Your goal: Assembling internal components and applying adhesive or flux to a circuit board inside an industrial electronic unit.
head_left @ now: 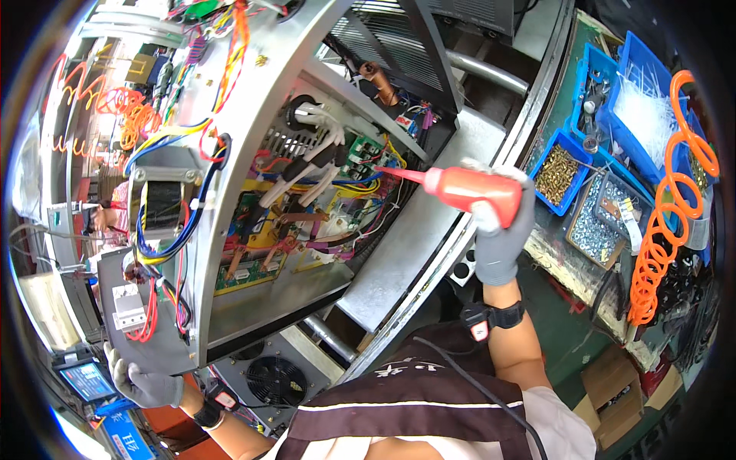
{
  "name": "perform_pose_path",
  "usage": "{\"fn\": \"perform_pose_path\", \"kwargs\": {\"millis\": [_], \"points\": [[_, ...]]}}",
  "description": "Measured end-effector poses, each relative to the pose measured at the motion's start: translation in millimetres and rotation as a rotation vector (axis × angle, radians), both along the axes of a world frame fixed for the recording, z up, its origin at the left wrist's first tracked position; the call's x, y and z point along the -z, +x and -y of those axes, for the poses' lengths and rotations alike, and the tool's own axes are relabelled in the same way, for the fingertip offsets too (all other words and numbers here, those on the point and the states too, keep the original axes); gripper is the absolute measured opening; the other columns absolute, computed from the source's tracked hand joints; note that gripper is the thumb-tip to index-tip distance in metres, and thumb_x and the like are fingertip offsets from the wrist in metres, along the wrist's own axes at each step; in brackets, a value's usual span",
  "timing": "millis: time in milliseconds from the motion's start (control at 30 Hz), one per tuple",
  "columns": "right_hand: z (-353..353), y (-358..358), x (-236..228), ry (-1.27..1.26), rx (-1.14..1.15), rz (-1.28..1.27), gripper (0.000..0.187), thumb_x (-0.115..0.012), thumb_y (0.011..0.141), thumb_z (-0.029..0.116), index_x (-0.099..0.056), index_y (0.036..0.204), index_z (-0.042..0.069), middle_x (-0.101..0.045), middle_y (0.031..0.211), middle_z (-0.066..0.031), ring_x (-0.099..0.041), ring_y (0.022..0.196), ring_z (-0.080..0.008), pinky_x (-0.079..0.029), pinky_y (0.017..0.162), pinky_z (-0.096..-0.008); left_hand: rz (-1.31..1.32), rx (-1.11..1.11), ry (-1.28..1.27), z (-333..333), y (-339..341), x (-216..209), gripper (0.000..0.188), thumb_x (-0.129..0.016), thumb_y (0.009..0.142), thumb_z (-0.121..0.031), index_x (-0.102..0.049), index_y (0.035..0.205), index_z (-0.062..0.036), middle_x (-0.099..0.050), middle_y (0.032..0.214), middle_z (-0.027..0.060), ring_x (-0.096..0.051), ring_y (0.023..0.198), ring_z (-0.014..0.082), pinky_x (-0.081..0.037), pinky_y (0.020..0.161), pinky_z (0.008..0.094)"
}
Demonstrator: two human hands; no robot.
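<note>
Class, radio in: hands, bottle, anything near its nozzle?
Right hand gripping red squeeze bottle, nozzle inside cabinet. Left hand at gray panel's edge, grip unclear. White cables near nozzle.

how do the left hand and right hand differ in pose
The right hand wraps around a red bottle; the left hand holds no bottle and is by the lower edge of a grey panel. The right hand is higher in the picture; the left hand is lower, at far left. Both wear grey gloves and dark wrist straps.
</note>
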State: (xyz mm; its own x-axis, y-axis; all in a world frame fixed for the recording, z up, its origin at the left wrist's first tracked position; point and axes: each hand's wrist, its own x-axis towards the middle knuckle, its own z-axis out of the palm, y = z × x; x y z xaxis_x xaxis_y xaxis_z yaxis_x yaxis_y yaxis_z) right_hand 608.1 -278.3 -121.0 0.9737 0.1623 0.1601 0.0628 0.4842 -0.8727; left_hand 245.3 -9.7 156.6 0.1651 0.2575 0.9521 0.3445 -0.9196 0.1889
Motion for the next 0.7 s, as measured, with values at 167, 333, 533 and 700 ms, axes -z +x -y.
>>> {"fn": "perform_pose_path", "kwargs": {"millis": [167,333,533,700], "points": [[-33.4,-16.7,-13.1,-0.087,-0.002,0.305,0.062,-0.088,0.074,0.013,-0.049,0.121,0.003,-0.066,0.123,-0.0203,-0.068,0.107,-0.0276,-0.055,0.092,-0.0387,0.015,-0.016,0.009,4.0,8.1,2.2,0.019,-0.045,0.076,0.002,-0.059,0.089,0.0034,-0.065,0.113,0.0235,-0.057,0.120,0.0429,-0.042,0.106,0.0560],[-38.5,-19.5,-18.2,-0.323,0.029,0.517,0.063,-0.090,0.071,0.016,-0.051,0.119,0.004,-0.068,0.120,-0.0173,-0.070,0.102,-0.0303,-0.056,0.088,-0.0367,0.016,-0.070,0.006,4.6,9.6,1.7,0.021,-0.040,0.073,0.007,-0.057,0.086,0.0060,-0.065,0.111,0.0231,-0.056,0.122,0.0432,-0.045,0.106,0.0533],[-42.2,-20.1,-24.6,-0.341,0.101,0.671,0.061,-0.090,0.071,0.017,-0.052,0.117,0.005,-0.069,0.117,-0.0176,-0.072,0.096,-0.0325,-0.058,0.083,-0.0381,0.094,-0.014,-0.029,0.1,5.2,3.8,0.022,-0.040,0.072,0.007,-0.057,0.087,0.0059,-0.064,0.111,0.0237,-0.057,0.120,0.0425,-0.045,0.106,0.0528],[-45.5,-12.3,-31.1,-0.365,0.114,0.631,0.059,-0.090,0.072,0.016,-0.052,0.115,0.005,-0.070,0.114,-0.0172,-0.072,0.095,-0.0322,-0.058,0.082,-0.0379,0.041,-0.001,-0.020,-2.6,0.4,3.4,0.023,-0.040,0.073,0.007,-0.057,0.088,0.0060,-0.064,0.112,0.0238,-0.057,0.119,0.0418,-0.044,0.107,0.0532]]}}
